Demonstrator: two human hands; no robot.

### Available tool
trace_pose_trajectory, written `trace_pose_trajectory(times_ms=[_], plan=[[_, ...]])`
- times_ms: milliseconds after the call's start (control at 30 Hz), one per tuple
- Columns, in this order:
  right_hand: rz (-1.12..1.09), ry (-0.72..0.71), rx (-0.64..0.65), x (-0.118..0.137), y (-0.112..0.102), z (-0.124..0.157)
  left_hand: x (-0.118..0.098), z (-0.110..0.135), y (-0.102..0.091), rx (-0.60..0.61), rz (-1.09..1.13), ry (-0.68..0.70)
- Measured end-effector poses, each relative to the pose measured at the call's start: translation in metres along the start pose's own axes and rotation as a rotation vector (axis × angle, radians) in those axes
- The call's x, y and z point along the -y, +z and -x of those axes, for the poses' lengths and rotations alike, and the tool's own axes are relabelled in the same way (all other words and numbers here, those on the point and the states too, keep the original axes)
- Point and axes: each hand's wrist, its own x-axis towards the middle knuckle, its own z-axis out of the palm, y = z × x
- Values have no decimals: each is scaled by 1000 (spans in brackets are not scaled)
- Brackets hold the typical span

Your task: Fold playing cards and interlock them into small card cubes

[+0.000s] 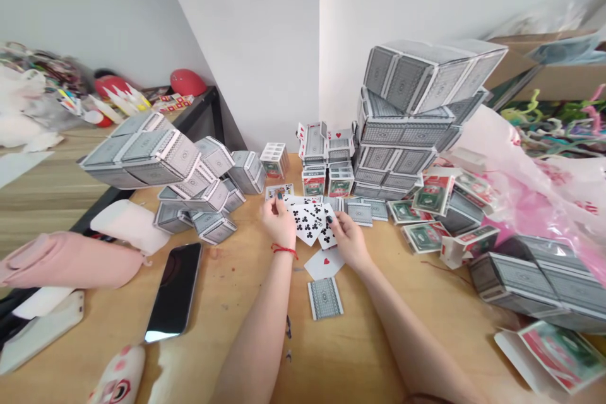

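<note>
Between my hands is a loose spread of face-up playing cards, mostly clubs. My left hand, a red string bracelet at its wrist, pinches the left edge of the cards. My right hand is closed on the right side, its thumb on a club card. Below them an ace of hearts lies on the table, partly covered. Nearer me is a grey-backed folded card piece. Just beyond my left hand lies a face card.
A tall stack of card-built boxes stands back right, a leaning stack back left. Card packs and a card block lie right. On the left are a black phone and a pink pouch.
</note>
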Motion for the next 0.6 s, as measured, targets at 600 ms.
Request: trace_pose_trajectory(times_ms=[600], plan=[[-46, -23, -154, -4, -4, -7, -11, 4, -5, 409, -27, 368]])
